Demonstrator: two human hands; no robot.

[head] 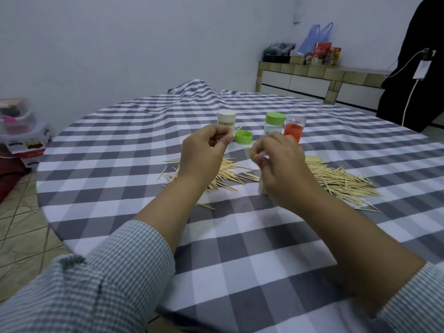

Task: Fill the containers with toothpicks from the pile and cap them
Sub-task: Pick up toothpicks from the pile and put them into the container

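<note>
Sleeves: fine-checked, pushed up on both forearms at the near edge of the tabletop, which is round and covered in a grey-and-white check cloth.

Right hand: raised above the tabletop centre, fingers curled round a clear container; the container is blurred and mostly hidden, its contents not readable.

Left hand: raised just beside the right, apart from it, fingertips pinched together on a thin toothpick that sticks out toward the far side.

Pile: loose toothpicks spread flat across the middle of the tabletop, under and to either side of the hands, thicker toward the right edge.

Green cap: lying off, open side up, beyond the left hand.

White-capped jar: upright, toothpicks inside, just behind the green cap.

Green-capped jar: upright, beyond the right hand.

Orange jar: upright, clear-topped, touching or just beside the green-capped jar on its right.
</note>
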